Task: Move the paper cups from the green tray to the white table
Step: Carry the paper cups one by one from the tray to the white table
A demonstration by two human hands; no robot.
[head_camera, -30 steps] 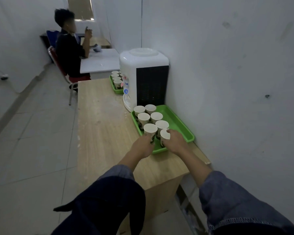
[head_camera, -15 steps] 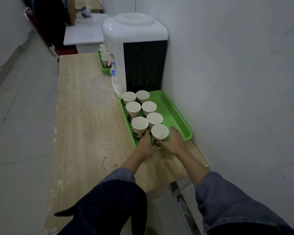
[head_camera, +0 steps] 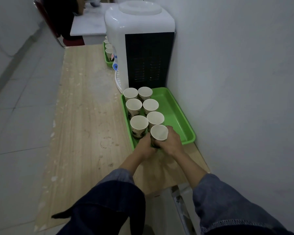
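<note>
A green tray (head_camera: 180, 119) lies on the wooden counter against the right wall. Several white paper cups stand upright along its left half. The nearest paper cup (head_camera: 159, 132) sits at the tray's near edge, and both hands wrap its lower part: my left hand (head_camera: 145, 147) from the left, my right hand (head_camera: 172, 141) from the right. Just left of it stands another cup (head_camera: 139, 124). The white table (head_camera: 87, 26) is at the far end of the room, behind the counter.
A white water dispenser (head_camera: 139, 39) stands on the wooden counter (head_camera: 85, 116) right behind the tray. A second green tray with cups (head_camera: 108, 51) sits beyond it. A seated person on a red chair (head_camera: 63, 19) is at the white table. Tiled floor lies to the left.
The camera has tilted down and moved closer to the counter. My left hand shifted from the neighbouring cup to the nearest cup, which both hands now hold.
</note>
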